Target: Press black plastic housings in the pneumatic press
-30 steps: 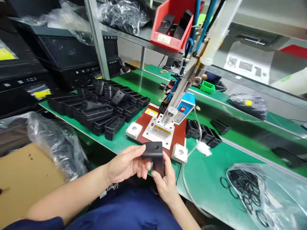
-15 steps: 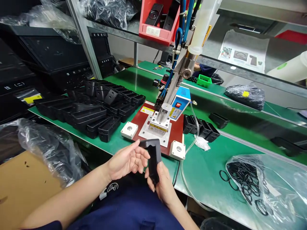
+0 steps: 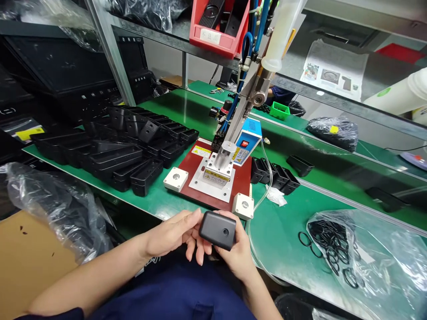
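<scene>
Black plastic housing, rounded corners, small round hole on its near face; lower centre of frame, clamped between both hands just in front of the bench edge. Half a second ago held upright and edge-on; now turned flat, broad closed face toward the camera. Judged: part being rotated for a look at its faces, not yet presented to the fixture.

Head view, lower centre: left hand cupped on the housing's left end, fingers curled beneath; right hand gripping the right end from below.

Centre: press fixture on a red-brown base plate, white corner blocks, blue control box behind, dispenser head with blue hoses above.

Left centre: rows of black moulded trays and housings stacked on the green mat.

Right of fixture: short row of like black housings.

Lower right: clear bag of black rubber rings.

Upper centre: red bin on the shelf.

Lower left: cardboard box with crumpled plastic film.
</scene>
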A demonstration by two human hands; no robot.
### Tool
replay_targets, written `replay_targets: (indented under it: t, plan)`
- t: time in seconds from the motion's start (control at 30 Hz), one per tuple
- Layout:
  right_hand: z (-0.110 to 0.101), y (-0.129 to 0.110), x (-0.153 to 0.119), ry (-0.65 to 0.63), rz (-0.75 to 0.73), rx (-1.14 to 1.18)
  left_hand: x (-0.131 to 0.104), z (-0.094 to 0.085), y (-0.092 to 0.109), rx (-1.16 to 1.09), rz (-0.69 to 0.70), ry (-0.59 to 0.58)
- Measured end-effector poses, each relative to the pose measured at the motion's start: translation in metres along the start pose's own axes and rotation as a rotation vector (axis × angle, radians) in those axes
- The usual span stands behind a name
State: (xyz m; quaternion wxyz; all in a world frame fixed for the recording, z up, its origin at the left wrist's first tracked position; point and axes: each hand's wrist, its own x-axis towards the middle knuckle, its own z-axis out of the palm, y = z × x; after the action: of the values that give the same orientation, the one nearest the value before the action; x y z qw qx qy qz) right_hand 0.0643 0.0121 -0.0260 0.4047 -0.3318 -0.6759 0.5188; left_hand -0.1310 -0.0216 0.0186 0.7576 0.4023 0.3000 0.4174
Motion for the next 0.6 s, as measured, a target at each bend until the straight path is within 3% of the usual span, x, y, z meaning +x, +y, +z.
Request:
replay_targets:
  t: [0.17,0.4,0.53,0.6]
  plan:
    - [-0.010,0.008,0.003,0.056,-0.223,-0.221,-0.001,0.000,-0.003,0.068,-0.007,-0.027]
    - [-0.027,0.009,0.008,0.371,-0.783,-0.786,0.003,-0.003,-0.008,0.257,-0.025,0.009]
    - [-0.033,0.009,0.005,0.508,-0.891,-0.934,0.003,-0.001,-0.011,0.477,0.015,0.068]
    - [-0.035,0.011,0.001,0.587,-0.924,-0.951,0.003,-0.002,-0.013,0.465,0.051,0.083]
